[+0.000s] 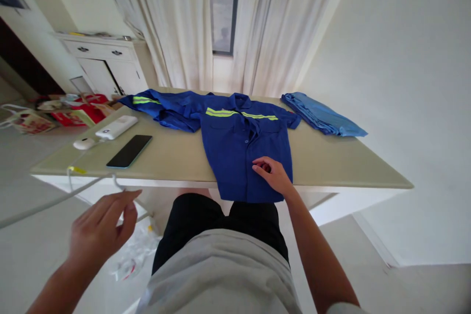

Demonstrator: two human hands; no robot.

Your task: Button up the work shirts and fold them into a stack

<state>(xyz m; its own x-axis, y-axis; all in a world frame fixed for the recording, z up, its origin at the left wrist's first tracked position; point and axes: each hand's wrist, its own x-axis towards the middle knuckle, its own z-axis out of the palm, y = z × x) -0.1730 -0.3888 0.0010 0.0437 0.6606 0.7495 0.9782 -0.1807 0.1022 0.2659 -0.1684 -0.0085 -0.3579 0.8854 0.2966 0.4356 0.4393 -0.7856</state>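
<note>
- You stand at the near edge of a pale tabletop, a blue shirt laid out before you, its collar toward the far edge and its hem draped over the near one.
- Yellow-green bands cross the shirt's chest; one sleeve stretches, rumpled, toward the far left corner, while the other ends just beside a folded light-blue garment.
- Your right hand is at the shirt's lower front, near the near edge, fingers curled and thumb close to the forefinger; whether cloth is pinched between them, you cannot tell from this angle.
- Your left hand hangs in the air short of the near edge, apart from the shirt, fingers loosely bent and thumb a little away from them, with nothing visible in its grasp.
- Just beyond that hand, a pale tube runs toward the near edge.
- A dark-screened phone lies on the tabletop's left part, close to the near edge; beside it, toward the left edge, sit a white device and a small rounded white object.
</note>
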